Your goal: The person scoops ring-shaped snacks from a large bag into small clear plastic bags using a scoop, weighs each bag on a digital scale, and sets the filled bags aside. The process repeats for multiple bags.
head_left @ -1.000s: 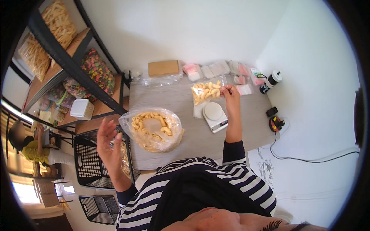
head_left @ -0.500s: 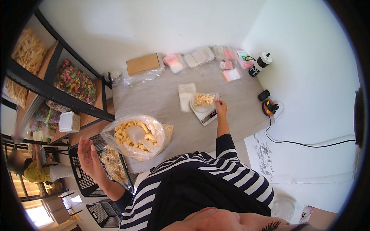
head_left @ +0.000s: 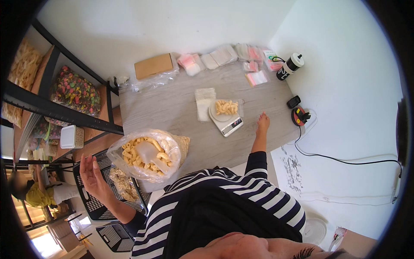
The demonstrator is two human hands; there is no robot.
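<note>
A small clear bag of curved pasta tubes lies on the round plate of a white kitchen scale. My right hand hovers over the table just right of the scale, apart from the bag, its fingers drawn together around nothing visible. Raised at the left above a black crate, my left hand is empty with its fingers stretched out. Between my left hand and the scale stands a large open plastic bag of pasta; a translucent scoop-like piece rests on the pasta inside.
Flat clear bags lie left of the scale. Along the wall are a cardboard box, several packs of bags and a bottle. A cable reel sits at the right edge. Shelves flank the left; another person stands beyond.
My right hand has let go of the small pasta bag on the scale and moved away to the right. My left hand stays raised and open; the whole view has shifted slightly.
</note>
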